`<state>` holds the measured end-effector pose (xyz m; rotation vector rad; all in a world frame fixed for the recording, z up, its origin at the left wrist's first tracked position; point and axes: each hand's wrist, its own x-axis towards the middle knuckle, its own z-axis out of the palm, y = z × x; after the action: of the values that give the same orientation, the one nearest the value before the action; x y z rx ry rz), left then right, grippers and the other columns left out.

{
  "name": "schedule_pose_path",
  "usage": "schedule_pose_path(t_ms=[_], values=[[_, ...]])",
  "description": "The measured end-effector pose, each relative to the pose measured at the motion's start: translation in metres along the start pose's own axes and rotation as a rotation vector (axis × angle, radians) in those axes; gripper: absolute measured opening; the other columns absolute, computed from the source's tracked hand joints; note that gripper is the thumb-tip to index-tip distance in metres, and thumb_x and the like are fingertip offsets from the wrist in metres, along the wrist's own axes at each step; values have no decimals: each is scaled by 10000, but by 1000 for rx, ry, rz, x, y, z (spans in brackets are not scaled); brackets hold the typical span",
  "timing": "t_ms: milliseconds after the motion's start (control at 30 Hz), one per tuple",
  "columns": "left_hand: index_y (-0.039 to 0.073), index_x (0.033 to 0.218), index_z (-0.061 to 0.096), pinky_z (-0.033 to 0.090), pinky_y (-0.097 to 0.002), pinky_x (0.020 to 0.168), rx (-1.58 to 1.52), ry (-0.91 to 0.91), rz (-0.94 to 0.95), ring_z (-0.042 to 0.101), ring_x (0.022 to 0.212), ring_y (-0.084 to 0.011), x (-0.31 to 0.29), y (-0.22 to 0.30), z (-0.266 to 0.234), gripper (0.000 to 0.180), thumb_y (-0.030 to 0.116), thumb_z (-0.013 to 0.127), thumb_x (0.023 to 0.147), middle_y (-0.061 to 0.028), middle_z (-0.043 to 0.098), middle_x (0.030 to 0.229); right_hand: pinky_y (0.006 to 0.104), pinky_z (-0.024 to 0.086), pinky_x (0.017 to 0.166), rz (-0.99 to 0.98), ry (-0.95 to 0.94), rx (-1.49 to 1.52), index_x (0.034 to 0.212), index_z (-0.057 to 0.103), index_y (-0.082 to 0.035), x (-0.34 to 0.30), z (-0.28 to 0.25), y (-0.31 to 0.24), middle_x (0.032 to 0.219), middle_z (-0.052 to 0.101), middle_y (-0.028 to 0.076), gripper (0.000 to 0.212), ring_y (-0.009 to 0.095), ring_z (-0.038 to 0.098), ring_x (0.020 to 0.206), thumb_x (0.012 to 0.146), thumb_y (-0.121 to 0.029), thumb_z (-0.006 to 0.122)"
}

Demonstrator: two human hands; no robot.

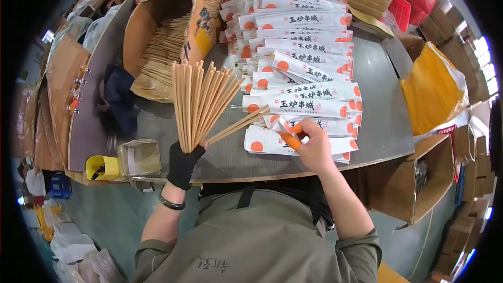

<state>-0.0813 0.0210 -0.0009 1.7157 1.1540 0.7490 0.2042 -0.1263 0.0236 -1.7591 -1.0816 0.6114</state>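
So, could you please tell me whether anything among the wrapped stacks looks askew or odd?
Yes: near the middle, one long white paper sleeve with an orange-red dot lies slanted, its right end nearer the person. It looks odd because most of the stacked white paper sleeves lie nearly straight across.

The lower ends of the chopsticks [201, 107] vanish inside the left hand [187, 165] near centre. The white piece [283, 125] at the right hand [317, 149] is partly covered by fingers, its outline unclear. At lower left, the dark contents of the yellow container [93, 170] are too small to tell. The lower edge cuts off the grey-green garment [257, 241].
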Motion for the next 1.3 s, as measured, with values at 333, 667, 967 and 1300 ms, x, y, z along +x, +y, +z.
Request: schedule_pose_path(t_ms=[333,667,967,1300], values=[[-7,1019,691,525,-314,741,294,-232,183,685,829,-169,9,20,-19,278,165,748,808,-126,723,893,319,479,621,-586,46,-409,841,698,-58,-8,-4,-6,793,598,47,164,203,571,725,714,-79,800],[0,969,661,450,-222,590,-433,-147,-175,565,656,-82,20,35,54,229,224,656,919,-27,657,795,401,454,802,-619,-31,-673,1129,601,-22,-5,19,-9,1078,558,114,408,291,545,969,745,-143,669],[-27,1015,672,509,-265,634,-291,130,-114,653,707,-125,4,21,55,245,174,707,878,-76,693,824,378,500,713,-723,-47,-586,986,642,-19,-33,35,34,923,589,73,252,260,600,849,741,-63,679],[-29,1013,687,525,-307,739,9,48,-18,684,818,-177,-3,16,11,297,175,764,812,-117,720,891,247,415,583,78,-14,105,752,570,-15,-2,2,6,710,547,-5,217,74,487,635,800,-70,775]])
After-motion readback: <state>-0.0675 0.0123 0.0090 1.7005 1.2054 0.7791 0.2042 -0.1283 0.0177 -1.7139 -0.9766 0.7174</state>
